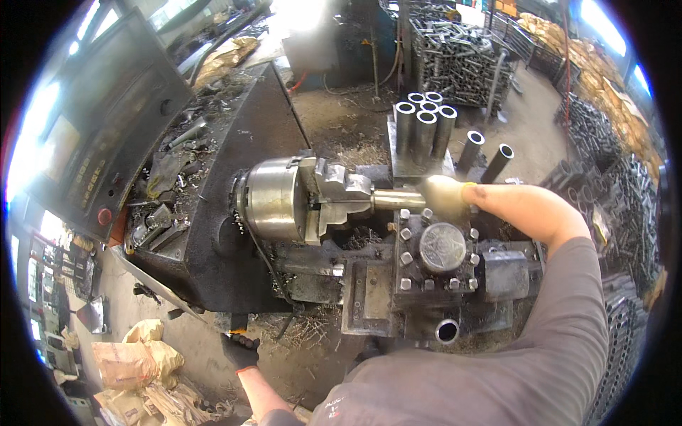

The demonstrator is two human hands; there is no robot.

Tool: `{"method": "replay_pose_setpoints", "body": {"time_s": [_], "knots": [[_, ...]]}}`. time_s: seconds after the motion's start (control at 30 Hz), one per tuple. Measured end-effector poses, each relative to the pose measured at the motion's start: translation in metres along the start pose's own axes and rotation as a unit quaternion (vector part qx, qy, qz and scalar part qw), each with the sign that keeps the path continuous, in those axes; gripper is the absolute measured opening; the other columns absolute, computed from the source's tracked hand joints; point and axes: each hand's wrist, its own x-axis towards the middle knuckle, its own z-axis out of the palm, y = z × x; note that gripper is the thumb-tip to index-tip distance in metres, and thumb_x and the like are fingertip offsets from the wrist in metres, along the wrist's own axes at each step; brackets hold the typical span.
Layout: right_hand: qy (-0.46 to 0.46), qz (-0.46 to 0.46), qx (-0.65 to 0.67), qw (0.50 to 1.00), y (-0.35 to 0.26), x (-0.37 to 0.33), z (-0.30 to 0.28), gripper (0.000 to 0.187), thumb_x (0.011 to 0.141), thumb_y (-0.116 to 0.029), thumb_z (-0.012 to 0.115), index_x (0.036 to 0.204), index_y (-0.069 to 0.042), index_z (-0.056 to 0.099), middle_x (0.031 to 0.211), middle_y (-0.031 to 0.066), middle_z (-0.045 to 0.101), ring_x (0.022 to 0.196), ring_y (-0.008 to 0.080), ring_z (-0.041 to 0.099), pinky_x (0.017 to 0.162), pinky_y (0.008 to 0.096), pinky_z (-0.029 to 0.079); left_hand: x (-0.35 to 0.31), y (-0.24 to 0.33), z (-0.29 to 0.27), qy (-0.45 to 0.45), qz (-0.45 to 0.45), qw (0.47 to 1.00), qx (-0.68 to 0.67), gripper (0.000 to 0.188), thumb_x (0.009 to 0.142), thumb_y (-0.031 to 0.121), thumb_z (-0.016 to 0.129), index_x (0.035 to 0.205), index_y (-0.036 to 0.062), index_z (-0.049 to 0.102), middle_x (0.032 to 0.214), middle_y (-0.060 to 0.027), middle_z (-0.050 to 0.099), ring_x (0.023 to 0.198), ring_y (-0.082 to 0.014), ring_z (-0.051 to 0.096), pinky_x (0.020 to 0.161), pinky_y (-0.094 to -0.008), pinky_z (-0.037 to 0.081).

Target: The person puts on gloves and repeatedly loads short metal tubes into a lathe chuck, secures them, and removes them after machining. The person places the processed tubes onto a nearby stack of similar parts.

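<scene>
A bright metal tube point(396, 199) sits level in the jaws of the lathe chuck point(275, 200). My right hand point(446, 195), in a pale glove with a yellow cuff, is closed around the tube's right end; its fingers are blurred. Just below that hand is the square tool post point(440, 248), with a round cap and several bolts. Low on the left, my left hand point(242, 353) wears a dark glove with a red cuff. It is closed at the headstock's lower front, beside a small orange-marked part point(236, 331). What its fingers hold is hidden.
Several upright tubes point(425, 128) stand on a plate behind the tool post. Another tube point(447, 331) stands at the carriage's near side. Metal parts fill a wire bin point(462, 64) at the back. Paper sacks point(135, 362) lie on the floor at the left.
</scene>
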Motion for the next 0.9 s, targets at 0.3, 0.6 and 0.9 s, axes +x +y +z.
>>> {"method": "replay_pose_setpoints", "body": {"time_s": [0.3,0.6,0.9], "knots": [[-0.231,0.042,0.357,0.904,-0.078,0.100,-0.051,0.083,0.089,-0.012,0.081,0.158,-0.005,0.037,0.107,0.0129,0.071,0.086,0.0165,0.071,0.066,0.0364,0.059,0.004,0.017,-0.014,-0.024,-0.059,0.998,0.026,0.048,0.107,0.055,0.049,0.072,0.0228,0.049,0.056,0.0048,0.044,0.047,-0.0170,0.039,0.056,-0.0424,0.038],[-0.120,0.086,-0.162,0.976,0.032,0.026,0.016,0.021,0.073,-0.022,0.076,0.086,-0.005,0.080,0.085,0.0204,0.077,0.078,0.0358,0.076,0.070,0.0441,0.061,0.011,-0.008,-0.019,0.072,0.162,0.966,0.187,0.042,0.108,0.049,0.054,0.105,0.0089,0.066,0.079,-0.0071,0.063,0.060,-0.0237,0.057,0.062,-0.0446,0.054],[0.314,0.218,0.159,0.910,0.017,-0.097,-0.042,0.033,0.079,-0.017,0.084,0.106,0.001,0.073,0.087,0.0123,0.076,0.076,0.0206,0.072,0.073,0.0391,0.058,-0.132,0.184,0.215,0.069,0.812,0.401,0.419,0.039,0.107,0.029,0.056,0.138,0.0055,0.063,0.119,-0.0162,0.075,0.105,-0.0395,0.071,0.098,-0.0481,0.054]]}}
